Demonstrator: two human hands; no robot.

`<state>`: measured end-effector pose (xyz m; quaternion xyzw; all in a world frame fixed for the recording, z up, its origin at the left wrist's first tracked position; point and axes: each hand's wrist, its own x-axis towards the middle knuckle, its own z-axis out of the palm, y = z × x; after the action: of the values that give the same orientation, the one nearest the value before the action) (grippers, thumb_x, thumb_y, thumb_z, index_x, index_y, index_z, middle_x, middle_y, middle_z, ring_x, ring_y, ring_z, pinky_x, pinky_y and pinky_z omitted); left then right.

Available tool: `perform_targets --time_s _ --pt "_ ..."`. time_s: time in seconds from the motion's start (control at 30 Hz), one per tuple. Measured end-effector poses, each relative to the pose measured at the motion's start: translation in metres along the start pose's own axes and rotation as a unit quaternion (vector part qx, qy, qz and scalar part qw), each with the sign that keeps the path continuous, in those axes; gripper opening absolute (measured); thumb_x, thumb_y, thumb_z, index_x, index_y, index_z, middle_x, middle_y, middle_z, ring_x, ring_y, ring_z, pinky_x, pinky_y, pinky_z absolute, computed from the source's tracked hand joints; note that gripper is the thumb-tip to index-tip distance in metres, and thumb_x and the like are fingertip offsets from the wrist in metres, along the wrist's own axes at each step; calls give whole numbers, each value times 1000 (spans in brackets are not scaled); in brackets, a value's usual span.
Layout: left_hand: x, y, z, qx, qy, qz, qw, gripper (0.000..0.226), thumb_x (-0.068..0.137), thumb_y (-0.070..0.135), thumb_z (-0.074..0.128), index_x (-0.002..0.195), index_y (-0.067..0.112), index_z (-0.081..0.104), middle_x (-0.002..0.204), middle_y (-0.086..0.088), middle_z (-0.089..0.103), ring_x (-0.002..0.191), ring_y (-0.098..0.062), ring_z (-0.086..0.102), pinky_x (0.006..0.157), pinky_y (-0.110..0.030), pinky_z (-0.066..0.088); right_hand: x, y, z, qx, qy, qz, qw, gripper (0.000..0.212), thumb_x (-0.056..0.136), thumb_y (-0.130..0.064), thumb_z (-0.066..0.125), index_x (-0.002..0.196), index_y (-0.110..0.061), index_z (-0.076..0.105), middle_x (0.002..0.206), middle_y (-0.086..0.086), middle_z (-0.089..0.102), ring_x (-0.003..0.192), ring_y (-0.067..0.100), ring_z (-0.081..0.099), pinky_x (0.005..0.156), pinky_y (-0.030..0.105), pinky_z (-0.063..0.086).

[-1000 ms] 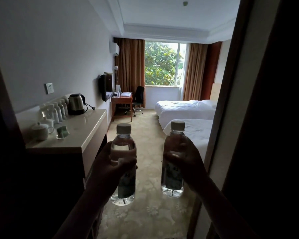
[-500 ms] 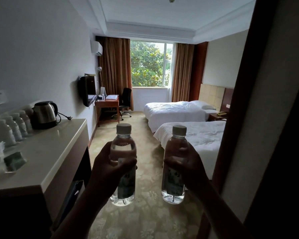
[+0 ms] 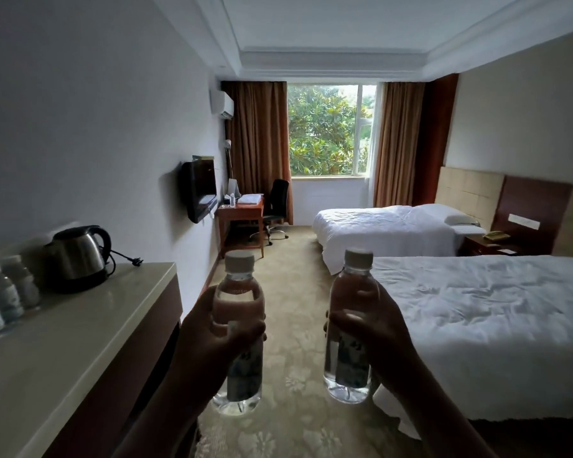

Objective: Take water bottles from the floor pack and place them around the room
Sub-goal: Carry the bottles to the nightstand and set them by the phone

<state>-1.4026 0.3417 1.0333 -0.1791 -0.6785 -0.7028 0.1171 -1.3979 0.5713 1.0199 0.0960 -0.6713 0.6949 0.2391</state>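
I hold two clear water bottles upright in front of me, both with pale caps and dark labels. My left hand (image 3: 209,338) is wrapped round the middle of the left bottle (image 3: 238,328). My right hand (image 3: 374,328) grips the right bottle (image 3: 349,325) from its right side. Both bottles hang over the patterned carpet, between the counter and the near bed. The floor pack is out of sight.
A beige counter (image 3: 80,338) runs along the left, with a steel kettle (image 3: 76,256) and several bottles (image 3: 4,299) on it. Two white beds (image 3: 477,315) fill the right. A carpet aisle (image 3: 288,279) leads to a desk (image 3: 242,214), an office chair and the window. A nightstand (image 3: 487,241) sits between the beds.
I have walked forward out of the entry. The dark door frame on the right has left the view and the beds are nearer. Both hands keep the bottles in the same pose.
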Motion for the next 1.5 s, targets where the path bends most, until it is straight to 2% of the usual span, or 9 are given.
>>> perform_targets --time_s 0.2,0.37,0.5,0.77,0.9,1.07,1.2,1.3,1.5 --pt "116 -62 -37 26 27 17 999 65 49 42 76 109 22 65 93 -12 74 81 -33 74 63 -31 59 116 60 30 -26 7 -26 999 47 56 -30 80 96 -13 60 89 33 60 77 48 64 71 66 53" --pt "233 -111 -73 26 7 27 999 61 51 43 75 109 29 64 95 -6 75 83 -30 74 68 -36 61 210 111 61 -80 27 -26 996 49 53 -34 78 96 -17 62 91 30 64 83 51 65 74 61 55" --pt "331 -142 -80 18 -16 20 1000 61 48 44 76 107 34 64 98 -8 74 85 -30 74 72 -44 61 289 137 81 -129 47 -35 990 43 53 -41 77 91 -26 64 91 20 67 84 39 68 77 59 56" --pt "489 -223 -41 3 -46 -17 999 67 41 46 77 106 37 63 95 -4 76 84 -28 75 72 -43 61 427 218 59 -130 74 -21 989 46 54 -37 77 92 -15 63 88 23 67 82 44 68 76 61 56" --pt "566 -272 -7 3 -39 -16 999 58 43 48 76 100 40 65 94 -3 76 83 -27 75 70 -39 60 507 271 30 -133 69 -31 988 53 53 -39 76 94 -8 61 85 23 67 74 39 70 65 41 60" --pt "667 -319 33 26 -38 9 999 44 50 48 74 93 51 65 95 -3 76 84 -28 76 75 -46 60 614 328 -2 -122 49 -50 990 53 52 -37 72 90 -1 60 71 20 67 64 37 67 57 26 59" --pt "750 -345 48 34 -36 13 999 47 51 49 74 97 50 64 96 -1 76 85 -27 76 75 -45 61 708 363 -9 -142 36 -50 988 52 54 -43 71 88 -6 60 77 14 68 72 30 70 66 36 60" --pt "813 -369 49 40 -28 14 999 51 51 52 74 100 49 63 97 -1 75 88 -29 75 79 -50 60 775 389 -7 -145 31 -40 988 57 53 -43 73 93 -6 60 81 17 69 74 34 71 68 43 61" --pt "943 -437 28 24 -38 23 999 48 51 54 72 98 50 64 99 0 75 88 -28 75 77 -50 60 901 453 25 -187 36 -23 981 56 49 -55 70 97 -28 60 89 -6 72 85 14 72 66 20 56"
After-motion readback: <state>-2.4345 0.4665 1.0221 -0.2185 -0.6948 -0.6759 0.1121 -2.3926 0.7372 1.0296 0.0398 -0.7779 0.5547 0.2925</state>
